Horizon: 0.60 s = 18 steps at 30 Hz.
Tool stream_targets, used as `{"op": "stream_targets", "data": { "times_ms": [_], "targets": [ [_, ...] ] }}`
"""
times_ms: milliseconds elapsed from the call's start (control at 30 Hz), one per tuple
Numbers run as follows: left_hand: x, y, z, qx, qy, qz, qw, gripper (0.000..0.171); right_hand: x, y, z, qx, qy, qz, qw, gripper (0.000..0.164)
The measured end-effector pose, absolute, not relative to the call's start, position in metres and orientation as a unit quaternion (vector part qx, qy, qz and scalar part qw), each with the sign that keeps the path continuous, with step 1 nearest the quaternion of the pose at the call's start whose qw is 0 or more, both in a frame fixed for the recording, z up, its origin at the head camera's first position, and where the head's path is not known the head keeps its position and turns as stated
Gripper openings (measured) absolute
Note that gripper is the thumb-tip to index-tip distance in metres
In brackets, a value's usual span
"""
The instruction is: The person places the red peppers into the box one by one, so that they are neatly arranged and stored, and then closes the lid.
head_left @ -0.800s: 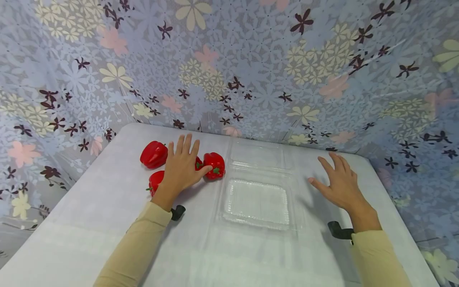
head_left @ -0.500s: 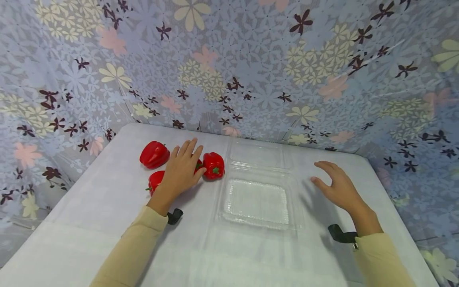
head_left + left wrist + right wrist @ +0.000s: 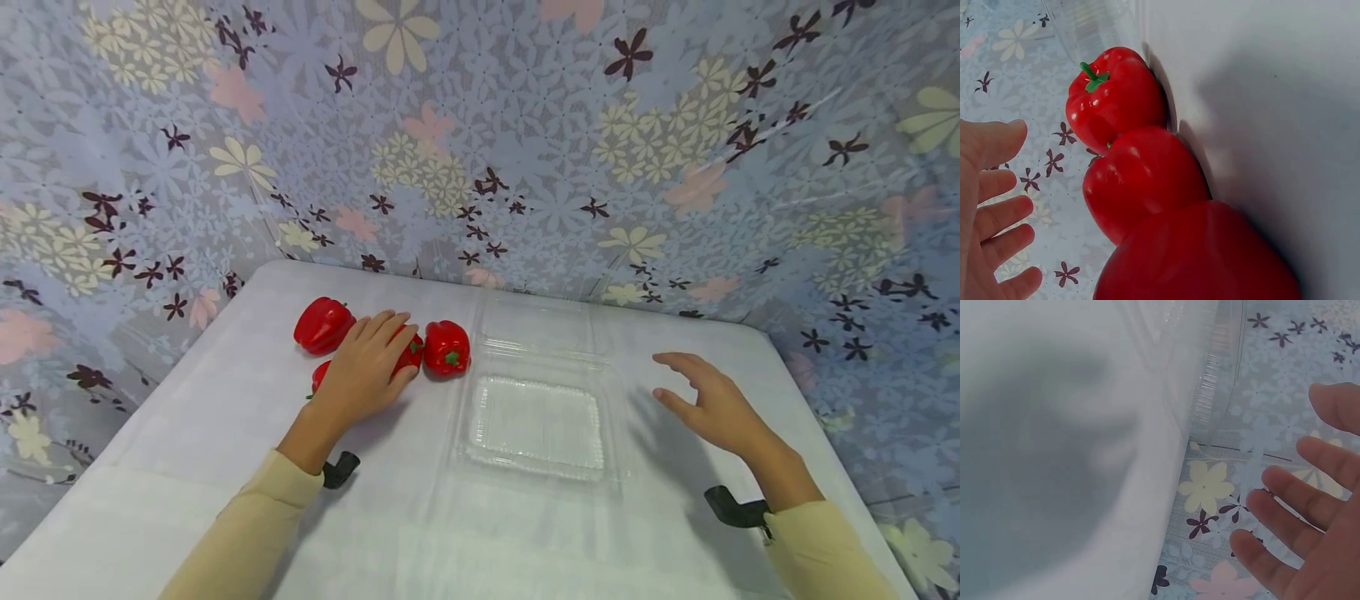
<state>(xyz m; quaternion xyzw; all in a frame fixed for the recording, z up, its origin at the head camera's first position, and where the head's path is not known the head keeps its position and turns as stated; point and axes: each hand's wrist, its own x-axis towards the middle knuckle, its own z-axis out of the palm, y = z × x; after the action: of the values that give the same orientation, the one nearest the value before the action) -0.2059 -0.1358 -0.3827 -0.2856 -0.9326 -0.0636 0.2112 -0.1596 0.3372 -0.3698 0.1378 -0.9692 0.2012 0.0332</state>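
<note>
Red bell peppers lie in a group at the left of the white table. My left hand (image 3: 365, 367) is over them, its fingers slightly bent above the middle bell pepper (image 3: 410, 353), partly hiding it. In the left wrist view a gap shows between the thumb and fingers (image 3: 1007, 215) and the bell peppers. Next to the middle one stands another bell pepper (image 3: 447, 348), green stem toward me. A further bell pepper (image 3: 323, 325) lies beyond the hand; the lower-left bell pepper (image 3: 320, 376) is partly covered. My right hand (image 3: 712, 404) hovers right of the clear plastic container (image 3: 536, 425), holding nothing.
The clear container is unfolded, its lid (image 3: 536, 325) lying toward the back and its tray nearer me. A floral-patterned cloth (image 3: 525, 150) hangs behind the white table (image 3: 480, 542). Dark wrist-camera mounts (image 3: 341, 471) stick out from both sleeves.
My left hand has drawn back slightly toward me and down over the middle bell pepper, its fingers bending more. The right hand has moved slightly toward me, its fingers closer together. Peppers and container stay put.
</note>
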Motion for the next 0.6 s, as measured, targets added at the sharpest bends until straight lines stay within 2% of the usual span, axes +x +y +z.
{"op": "stream_targets", "data": {
  "times_ms": [367, 600],
  "targets": [
    [-0.180, -0.134, -0.380, -0.306, -0.923, -0.055, 0.225, 0.059, -0.149, 0.342, -0.366, 0.162, -0.967, 0.198, -0.002, 0.066],
    [-0.153, -0.134, -0.378, -0.303, -0.934, -0.067, 0.180, 0.063, -0.137, 0.348, -0.365, 0.197, -0.960, 0.199, -0.011, 0.062]
  ]
}}
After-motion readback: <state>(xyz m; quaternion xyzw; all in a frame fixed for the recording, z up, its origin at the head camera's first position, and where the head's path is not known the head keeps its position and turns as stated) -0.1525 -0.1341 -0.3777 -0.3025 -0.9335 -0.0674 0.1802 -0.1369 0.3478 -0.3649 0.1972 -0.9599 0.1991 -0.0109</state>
